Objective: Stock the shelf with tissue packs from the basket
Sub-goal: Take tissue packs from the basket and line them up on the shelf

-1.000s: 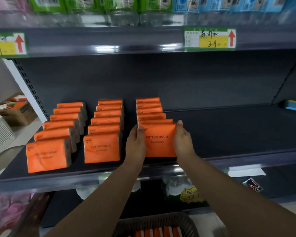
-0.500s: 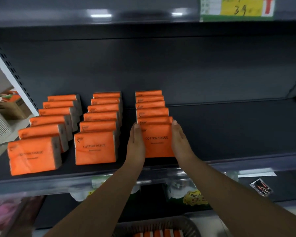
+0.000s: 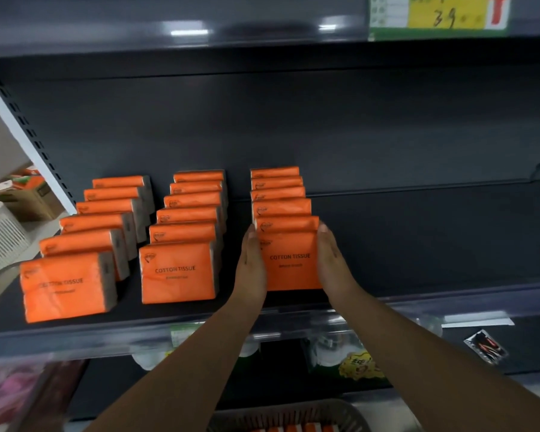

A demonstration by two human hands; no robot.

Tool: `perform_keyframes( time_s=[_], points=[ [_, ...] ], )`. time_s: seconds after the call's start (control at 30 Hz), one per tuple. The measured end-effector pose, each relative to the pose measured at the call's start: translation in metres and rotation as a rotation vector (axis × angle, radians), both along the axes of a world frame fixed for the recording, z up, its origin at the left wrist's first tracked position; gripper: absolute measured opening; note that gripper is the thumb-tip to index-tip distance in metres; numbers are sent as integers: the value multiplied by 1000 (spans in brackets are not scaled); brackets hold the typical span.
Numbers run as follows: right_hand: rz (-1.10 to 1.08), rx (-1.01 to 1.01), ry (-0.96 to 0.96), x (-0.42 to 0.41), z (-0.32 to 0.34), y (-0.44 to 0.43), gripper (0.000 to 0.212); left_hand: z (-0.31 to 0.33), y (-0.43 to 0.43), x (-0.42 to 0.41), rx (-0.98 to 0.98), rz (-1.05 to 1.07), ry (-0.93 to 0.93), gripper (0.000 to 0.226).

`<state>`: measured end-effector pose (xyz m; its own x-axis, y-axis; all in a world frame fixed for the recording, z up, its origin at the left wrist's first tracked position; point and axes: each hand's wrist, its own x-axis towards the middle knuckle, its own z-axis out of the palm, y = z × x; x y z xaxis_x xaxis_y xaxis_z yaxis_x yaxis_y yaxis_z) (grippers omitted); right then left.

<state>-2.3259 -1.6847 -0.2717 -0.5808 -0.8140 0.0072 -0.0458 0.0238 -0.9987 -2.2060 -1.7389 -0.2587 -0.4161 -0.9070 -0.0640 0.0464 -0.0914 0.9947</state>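
Observation:
Three rows of orange tissue packs stand upright on the dark shelf [image 3: 418,244]. The front pack of the right row [image 3: 290,260] reads "COTTON TISSUE". My left hand [image 3: 251,266] lies flat against its left side and my right hand [image 3: 332,260] flat against its right side, squeezing it between them. The middle row's front pack [image 3: 176,271] and the left row's front pack [image 3: 64,288] stand untouched. The grey basket [image 3: 293,414] shows at the bottom edge with orange packs inside.
The shelf to the right of the three rows is bare dark metal. A yellow price tag [image 3: 440,15] hangs on the upper shelf edge. A white crate [image 3: 0,238] and a cardboard box [image 3: 35,194] sit at the far left. Goods fill the lower shelf.
The view has tilted down and moved closer to the shelf. Both hands stay pressed on the front pack of the right row, which sits a little deeper against the pack behind.

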Motion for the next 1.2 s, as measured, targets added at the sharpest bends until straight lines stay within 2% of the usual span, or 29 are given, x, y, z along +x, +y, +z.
perform_keyframes(
  time_s=[0.2,0.73,0.83,1.2],
  points=[
    [9,33,3,-1,-4,-3,50,-4,-1,2,40,10,8,45],
    [-55,31,51,-2,4,2,50,-2,-4,7,-21,76,-70,43],
    [-78,40,122,-2,9,4,52,0,-5,8,-109,80,-106,47],
    [-91,49,596,2,40,16,48,31,0,16,-435,79,-250,49]
  ],
)
